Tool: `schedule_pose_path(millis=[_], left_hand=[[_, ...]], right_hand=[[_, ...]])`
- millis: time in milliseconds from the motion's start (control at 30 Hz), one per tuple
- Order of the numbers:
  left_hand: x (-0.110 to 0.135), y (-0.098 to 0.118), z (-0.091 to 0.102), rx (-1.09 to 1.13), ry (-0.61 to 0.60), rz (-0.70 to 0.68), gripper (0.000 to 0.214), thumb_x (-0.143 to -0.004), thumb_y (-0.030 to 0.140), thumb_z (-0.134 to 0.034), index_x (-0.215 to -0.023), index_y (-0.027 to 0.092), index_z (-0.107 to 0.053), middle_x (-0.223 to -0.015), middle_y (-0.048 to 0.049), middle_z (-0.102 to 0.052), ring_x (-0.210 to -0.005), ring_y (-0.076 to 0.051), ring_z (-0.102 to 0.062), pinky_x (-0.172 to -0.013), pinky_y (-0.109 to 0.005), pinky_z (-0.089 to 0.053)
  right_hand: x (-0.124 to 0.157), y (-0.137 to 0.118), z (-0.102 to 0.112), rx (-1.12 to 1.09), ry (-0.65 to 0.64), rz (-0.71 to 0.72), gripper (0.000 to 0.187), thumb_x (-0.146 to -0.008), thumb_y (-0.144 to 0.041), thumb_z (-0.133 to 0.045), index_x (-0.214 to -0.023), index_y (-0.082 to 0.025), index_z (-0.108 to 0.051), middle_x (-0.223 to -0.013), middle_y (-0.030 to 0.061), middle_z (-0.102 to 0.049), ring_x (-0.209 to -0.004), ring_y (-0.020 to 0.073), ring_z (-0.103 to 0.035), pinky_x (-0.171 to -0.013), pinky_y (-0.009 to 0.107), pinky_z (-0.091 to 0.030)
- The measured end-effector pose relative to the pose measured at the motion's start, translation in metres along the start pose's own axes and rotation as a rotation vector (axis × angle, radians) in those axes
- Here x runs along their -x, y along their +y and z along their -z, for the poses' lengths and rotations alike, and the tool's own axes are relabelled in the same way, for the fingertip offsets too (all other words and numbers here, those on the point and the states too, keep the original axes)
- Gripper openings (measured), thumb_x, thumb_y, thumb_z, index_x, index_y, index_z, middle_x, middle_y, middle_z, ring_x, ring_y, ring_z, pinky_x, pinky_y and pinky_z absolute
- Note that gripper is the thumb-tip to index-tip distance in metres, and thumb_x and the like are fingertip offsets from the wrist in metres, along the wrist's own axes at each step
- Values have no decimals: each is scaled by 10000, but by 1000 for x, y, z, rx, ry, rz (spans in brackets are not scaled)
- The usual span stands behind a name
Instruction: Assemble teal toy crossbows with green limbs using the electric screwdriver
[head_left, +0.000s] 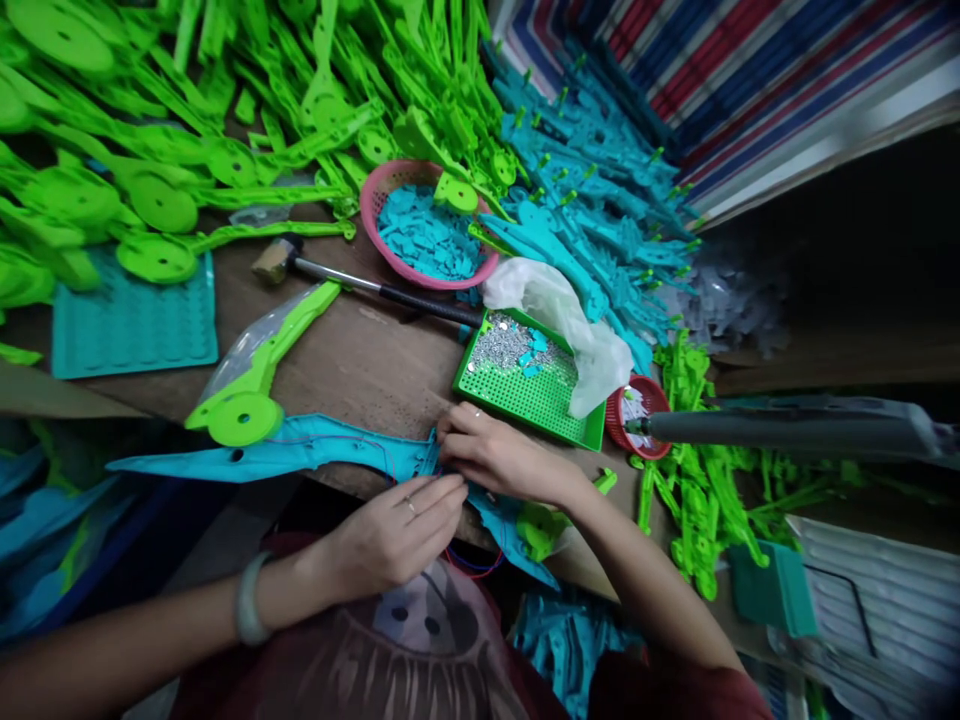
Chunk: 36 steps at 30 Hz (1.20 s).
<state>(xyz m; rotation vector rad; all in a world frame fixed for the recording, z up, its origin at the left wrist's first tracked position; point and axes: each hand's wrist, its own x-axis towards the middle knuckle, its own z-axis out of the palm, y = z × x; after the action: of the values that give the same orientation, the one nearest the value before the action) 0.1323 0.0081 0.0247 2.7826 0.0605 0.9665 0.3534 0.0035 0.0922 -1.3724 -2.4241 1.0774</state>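
Well, starting at my far left, a heap of bright green plastic parts (157, 200) covers the back of the brown worktop (360, 355), some of them overlapping a flat teal tray (135, 335). Next comes a single green piece with a clear panel (245, 417), its round end touching or just beside the long blue part (300, 447) I am working on. That blue part lies along the front edge of the worktop, its pointed tip to the left, a thin red wire (386, 447) running over it towards my fingers. Behind, a mallet (382, 290) slants across to the corner of a green perforated tray.

My left hand (397, 525) has its fingers drawn together at the blue part's right end; my right hand (495, 450) curls in to meet it (my fingertips are hidden, so I cannot tell what either one pinches). Beyond them a pink basket (429, 283) holds small blue pieces. Right of that, the green perforated tray (517, 398) holds small metal bits, a clear plastic bag (551, 300) draped over it. Further right stands a small red basket (660, 440) with white pieces inside.
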Motion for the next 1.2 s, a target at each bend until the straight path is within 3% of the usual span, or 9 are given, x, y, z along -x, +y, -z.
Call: schedule_pose_path(millis=[200, 467, 633, 733, 833, 933, 1033, 1067, 1200], left_hand=[[13, 1, 4, -20, 54, 205, 213, -954, 136, -551, -1111, 125, -695, -1120, -106, -756, -1070, -260, -676, -955, -424, -513], [3, -11, 13, 53, -32, 146, 259, -934, 73, -470, -1030, 125, -706, -1036, -93, -751, -998, -250, -666, -924, -430, -505], [-10, -16, 14, 91, -120, 214, 198, -957, 104, -501, -926, 154, -689, -981, -76, -711, -933, -227, -616, -901, -416, -492], [-19, -21, 14, 85, -194, 208, 183, -974, 137, -527, -865, 165, -671, -938, -58, -679, -881, -218, -578, -866, -401, -484], [-28, -25, 14, 49, -246, 175, 199, -981, 158, -541, -817, 173, -654, -874, -43, -640, -853, -215, -548, -825, -384, -475], [-35, -27, 14, 18, -278, 155, 197, -976, 152, -550, -804, 174, -644, -861, -43, -612, -849, -220, -537, -794, -375, -466], [-38, -25, 14, -18, -309, 140, 201, -971, 132, -536, -801, 174, -634, -868, -56, -593, -864, -234, -541, -765, -369, -460], [-38, -24, 14, -32, -319, 136, 204, -973, 131, -527, -803, 175, -630, -868, -61, -587, -864, -238, -544, -754, -368, -460], [-35, -22, 12, -44, -330, 147, 201, -989, 160, -508, -821, 175, -619, -858, -59, -574, -806, -232, -550, -712, -357, -467]], right_hand=[[10, 3, -11, -28, 68, 35, 177, -1030, -172, -425, -1058, -166, -599, -1150, 118, -563, -1081, 197, -536, -964, 357, -516], [28, 5, -27, 225, 191, 120, 202, -1033, -168, -437, -999, -178, -635, -1206, 137, -602, -1096, 216, -564, -900, 361, -540], [33, 3, -38, 418, 188, 146, 248, -1052, -203, -419, -997, -183, -660, -1152, 122, -655, -948, 206, -563, -773, 342, -518], [33, 0, -35, 454, 180, 120, 260, -1049, -220, -425, -1025, -163, -678, -1262, 153, -634, -1007, 233, -552, -797, 375, -517], [40, -6, -25, 345, 182, 35, 251, -1035, -226, -452, -1081, -156, -689, -1267, 167, -629, -1052, 255, -562, -852, 423, -522], [58, -19, -19, -18, 310, -132, 244, -1020, -223, -498, -1210, -187, -646, -1152, 118, -675, -1048, 220, -619, -906, 396, -535], [74, -37, -30, -278, 426, -324, 436, -962, -313, -646, -1374, -229, -531, -1103, 68, -710, -962, 196, -675, -839, 340, -557], [77, -43, -37, -289, 463, -358, 443, -955, -319, -657, -1372, -235, -534, -1077, 61, -715, -932, 194, -681, -819, 331, -555], [78, -52, -63, -325, 686, -407, 182, -999, -246, -575, -1142, -222, -683, -924, 40, -703, -861, 172, -667, -774, 295, -522]])
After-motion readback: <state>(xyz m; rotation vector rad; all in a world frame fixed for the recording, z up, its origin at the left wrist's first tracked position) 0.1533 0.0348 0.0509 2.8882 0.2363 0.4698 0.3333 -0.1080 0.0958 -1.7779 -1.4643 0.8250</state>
